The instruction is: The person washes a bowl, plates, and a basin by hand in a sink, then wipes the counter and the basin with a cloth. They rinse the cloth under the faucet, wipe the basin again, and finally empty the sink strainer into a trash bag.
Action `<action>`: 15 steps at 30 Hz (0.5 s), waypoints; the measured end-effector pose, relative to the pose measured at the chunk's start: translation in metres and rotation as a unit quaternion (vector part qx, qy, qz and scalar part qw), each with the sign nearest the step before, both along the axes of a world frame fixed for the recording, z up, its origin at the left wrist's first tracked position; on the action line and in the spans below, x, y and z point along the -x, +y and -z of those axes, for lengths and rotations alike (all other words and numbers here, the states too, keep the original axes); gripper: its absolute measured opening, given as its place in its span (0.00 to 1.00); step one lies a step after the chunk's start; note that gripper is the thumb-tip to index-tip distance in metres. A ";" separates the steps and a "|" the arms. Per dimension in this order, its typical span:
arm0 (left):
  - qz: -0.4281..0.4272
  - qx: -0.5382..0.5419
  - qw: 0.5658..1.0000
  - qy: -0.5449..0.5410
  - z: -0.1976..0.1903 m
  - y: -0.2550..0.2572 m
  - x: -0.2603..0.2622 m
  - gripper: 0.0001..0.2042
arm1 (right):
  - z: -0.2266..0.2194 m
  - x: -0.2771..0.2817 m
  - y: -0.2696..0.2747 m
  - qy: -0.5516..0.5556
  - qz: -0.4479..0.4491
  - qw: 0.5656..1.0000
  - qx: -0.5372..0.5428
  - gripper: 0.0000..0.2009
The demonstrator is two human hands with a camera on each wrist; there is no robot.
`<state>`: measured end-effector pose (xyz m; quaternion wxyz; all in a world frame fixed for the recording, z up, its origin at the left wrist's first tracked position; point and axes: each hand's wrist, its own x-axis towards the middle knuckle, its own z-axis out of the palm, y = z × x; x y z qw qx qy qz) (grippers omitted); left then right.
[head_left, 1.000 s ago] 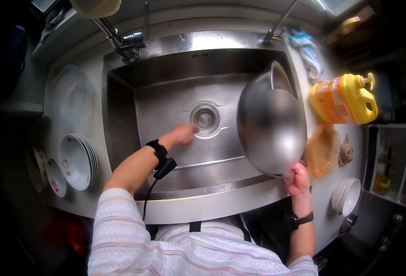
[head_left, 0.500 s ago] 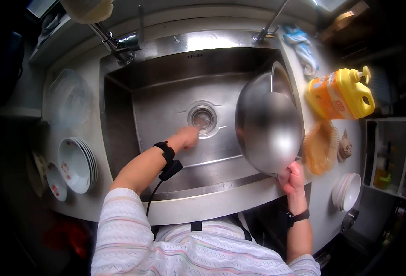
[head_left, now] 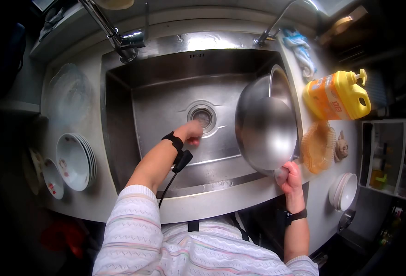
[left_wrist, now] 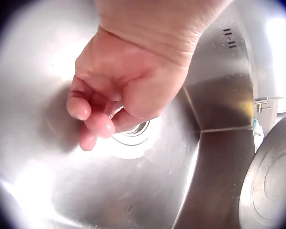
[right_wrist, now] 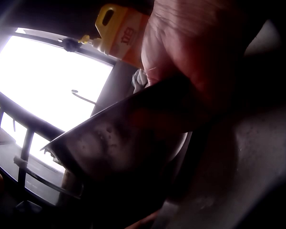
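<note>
A large stainless steel bowl stands tilted at the right side of the steel sink. My right hand grips its near rim; in the dark right wrist view the fingers of that hand go over the metal edge. Low over the sink drain is my left hand. Seen from the left wrist, the left hand has loosely bent fingers, with nothing visible held in them. Part of the drain shows behind it. The bowl's ringed base appears at right there.
Stacked plates and a clear cover lie on the left counter. Along the right are a yellow pump jug, an amber dish, a blue-white cloth and white bowls. A faucet rises behind the sink.
My left hand pulled back from the drain, then moved forward and right to its near edge, its wrist turning. The right hand keeps its grip on the bowl, which has barely shifted.
</note>
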<state>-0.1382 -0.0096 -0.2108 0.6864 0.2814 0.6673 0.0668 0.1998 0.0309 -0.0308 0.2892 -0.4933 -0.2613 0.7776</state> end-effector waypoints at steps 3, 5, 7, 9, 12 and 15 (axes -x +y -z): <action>-0.087 -0.022 0.996 -0.017 -0.001 -0.005 -0.001 0.18 | 0.008 -0.006 0.001 0.001 -0.001 1.000 -0.007 0.08; -0.098 -0.038 0.994 -0.013 -0.006 -0.007 0.000 0.18 | 0.005 -0.003 -0.001 -0.003 0.000 1.000 -0.008 0.08; -0.111 -0.055 0.992 -0.011 -0.011 -0.008 0.000 0.18 | 0.004 -0.001 -0.001 -0.007 -0.002 1.000 -0.009 0.08; -0.118 -0.073 0.990 0.015 -0.014 -0.008 0.000 0.17 | 0.003 -0.001 -0.001 -0.006 -0.003 1.000 -0.015 0.08; -0.106 -0.093 0.989 0.044 -0.012 -0.009 0.000 0.16 | 0.001 0.003 -0.002 -0.016 0.001 1.000 -0.015 0.08; -0.111 -0.095 0.988 0.053 -0.013 -0.011 0.001 0.15 | -0.001 0.004 -0.002 -0.001 -0.001 1.000 -0.008 0.08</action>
